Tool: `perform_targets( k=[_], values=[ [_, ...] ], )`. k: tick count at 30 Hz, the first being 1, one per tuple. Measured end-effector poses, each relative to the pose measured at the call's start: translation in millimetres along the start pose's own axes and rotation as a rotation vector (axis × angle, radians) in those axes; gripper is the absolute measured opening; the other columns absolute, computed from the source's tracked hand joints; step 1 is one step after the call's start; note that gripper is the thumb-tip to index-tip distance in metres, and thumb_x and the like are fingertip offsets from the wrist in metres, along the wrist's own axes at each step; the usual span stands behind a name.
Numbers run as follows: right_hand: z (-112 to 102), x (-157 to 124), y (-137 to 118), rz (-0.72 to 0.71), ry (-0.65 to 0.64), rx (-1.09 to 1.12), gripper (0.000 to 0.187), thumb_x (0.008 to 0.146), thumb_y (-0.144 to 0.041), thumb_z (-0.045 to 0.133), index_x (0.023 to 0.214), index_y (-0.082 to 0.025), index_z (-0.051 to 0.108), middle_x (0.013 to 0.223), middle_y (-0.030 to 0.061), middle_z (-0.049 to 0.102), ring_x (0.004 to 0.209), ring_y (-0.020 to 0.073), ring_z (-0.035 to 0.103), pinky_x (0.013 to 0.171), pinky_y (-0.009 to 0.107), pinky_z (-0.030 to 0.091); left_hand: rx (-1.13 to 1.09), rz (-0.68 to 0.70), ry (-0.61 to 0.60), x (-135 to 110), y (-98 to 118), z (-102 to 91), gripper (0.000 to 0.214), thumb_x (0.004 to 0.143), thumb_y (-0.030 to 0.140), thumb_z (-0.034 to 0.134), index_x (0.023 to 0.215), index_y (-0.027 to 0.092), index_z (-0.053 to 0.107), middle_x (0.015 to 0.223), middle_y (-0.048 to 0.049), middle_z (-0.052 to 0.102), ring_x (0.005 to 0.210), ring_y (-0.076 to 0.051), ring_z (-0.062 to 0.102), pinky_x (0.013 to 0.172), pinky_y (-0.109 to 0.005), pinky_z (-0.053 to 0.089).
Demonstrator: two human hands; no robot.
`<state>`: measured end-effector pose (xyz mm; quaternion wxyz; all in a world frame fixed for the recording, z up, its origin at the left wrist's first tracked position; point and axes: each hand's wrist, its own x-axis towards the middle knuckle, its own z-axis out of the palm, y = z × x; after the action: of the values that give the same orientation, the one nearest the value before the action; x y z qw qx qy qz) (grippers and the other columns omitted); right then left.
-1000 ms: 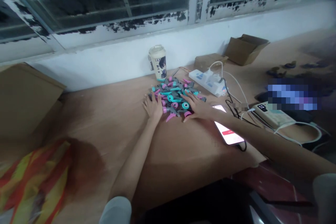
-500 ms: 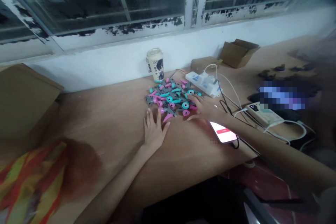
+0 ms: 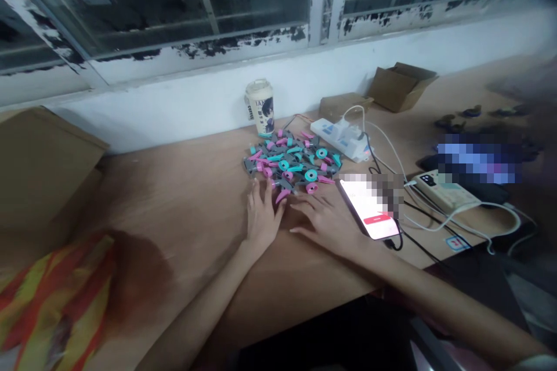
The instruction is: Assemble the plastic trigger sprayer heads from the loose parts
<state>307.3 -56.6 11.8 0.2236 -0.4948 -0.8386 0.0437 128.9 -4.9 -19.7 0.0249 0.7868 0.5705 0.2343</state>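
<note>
A pile of trigger sprayer heads [image 3: 292, 163], grey with pink and teal levers and round collars, lies on the wooden table [image 3: 183, 197]. My left hand [image 3: 263, 214] rests at the pile's near left edge, fingers stretched out and apart. Its fingertips are beside a grey head with a pink lever [image 3: 282, 195]; whether they touch it I cannot tell. Just right of it, my right hand [image 3: 324, 220] is over the table in front of the pile, fingers apart and holding nothing. The thumbs point toward each other.
A coffee cup [image 3: 261, 107] stands behind the pile. To the right are a power strip [image 3: 342, 139], a lit phone [image 3: 369, 208], cables and a power bank [image 3: 446, 190]. Cardboard boxes [image 3: 402, 87] stand near the wall; a larger carton [image 3: 43, 168] and a red-yellow bag [image 3: 56, 301] are left.
My right hand has drawn back from the pile's right side toward me and left, nearer my left hand. More of the phone shows. My left hand has barely moved.
</note>
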Motion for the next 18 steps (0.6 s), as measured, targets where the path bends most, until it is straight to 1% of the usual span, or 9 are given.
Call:
perform_targets(
  k=[2, 5, 10, 12, 14, 16, 18],
  values=[
    [7, -8, 1, 0.036, 0.021, 0.022, 0.044, 0.083, -0.042, 0.055, 0.121, -0.021, 0.053, 0.129, 0.0110, 0.052, 0.122, 0.0272, 0.045, 0.099, 0.048, 0.040, 0.011, 0.012, -0.009, 0, 0, 1.1, 0.063, 0.090, 0.050, 0.031, 0.143, 0.017, 0.023, 0.148, -0.0172, 0.026, 0.136, -0.032, 0.023, 0.106, -0.053, 0.026],
    [15, -22, 8, 0.103, 0.053, 0.037, 0.043, 0.082, -0.042, 0.056, 0.119, -0.019, 0.054, 0.129, 0.0125, 0.051, 0.121, 0.0279, 0.046, 0.099, 0.048, 0.041, 0.045, 0.047, -0.027, 0, 0, 3.5, 0.064, 0.091, 0.050, 0.029, 0.144, 0.016, 0.021, 0.146, -0.0149, 0.032, 0.135, -0.029, 0.028, 0.109, -0.051, 0.022],
    [16, -49, 22, 0.158, 0.099, 0.055, 0.041, 0.084, -0.039, 0.054, 0.121, -0.021, 0.051, 0.129, 0.0107, 0.050, 0.119, 0.0265, 0.047, 0.097, 0.047, 0.043, 0.096, 0.088, -0.064, 0, 1, 5.1, 0.065, 0.091, 0.050, 0.028, 0.144, 0.014, 0.022, 0.146, -0.0158, 0.032, 0.135, -0.031, 0.027, 0.110, -0.052, 0.020],
    [14, -60, 29, 0.194, 0.176, 0.026, 0.042, 0.084, -0.038, 0.053, 0.123, -0.022, 0.049, 0.125, 0.0113, 0.053, 0.116, 0.0273, 0.049, 0.094, 0.049, 0.045, 0.114, 0.086, -0.073, 0, 1, 4.5, 0.063, 0.091, 0.049, 0.029, 0.143, 0.015, 0.024, 0.145, -0.0160, 0.033, 0.135, -0.031, 0.027, 0.109, -0.053, 0.020],
    [13, -70, 37, 0.262, 0.279, -0.038, 0.044, 0.084, -0.039, 0.054, 0.123, -0.020, 0.048, 0.122, 0.0134, 0.053, 0.114, 0.0295, 0.049, 0.092, 0.051, 0.045, 0.120, 0.081, -0.072, 0, 2, 4.0, 0.062, 0.091, 0.049, 0.029, 0.143, 0.016, 0.025, 0.145, -0.0158, 0.034, 0.135, -0.031, 0.029, 0.109, -0.053, 0.021],
    [12, -78, 44, 0.325, 0.365, -0.095, 0.046, 0.083, -0.040, 0.055, 0.123, -0.020, 0.047, 0.124, 0.0151, 0.051, 0.116, 0.0314, 0.046, 0.091, 0.053, 0.045, 0.112, 0.078, -0.067, 1, 2, 3.8, 0.062, 0.090, 0.049, 0.030, 0.143, 0.017, 0.024, 0.145, -0.0158, 0.034, 0.135, -0.031, 0.029, 0.109, -0.052, 0.022],
    [11, -82, 47, 0.360, 0.415, -0.119, 0.043, 0.083, -0.039, 0.056, 0.121, -0.021, 0.048, 0.126, 0.0150, 0.048, 0.118, 0.0319, 0.044, 0.091, 0.054, 0.045, 0.100, 0.080, -0.064, 1, 2, 4.0, 0.063, 0.090, 0.050, 0.030, 0.144, 0.018, 0.024, 0.145, -0.0160, 0.033, 0.135, -0.031, 0.028, 0.109, -0.052, 0.021]
  ],
)
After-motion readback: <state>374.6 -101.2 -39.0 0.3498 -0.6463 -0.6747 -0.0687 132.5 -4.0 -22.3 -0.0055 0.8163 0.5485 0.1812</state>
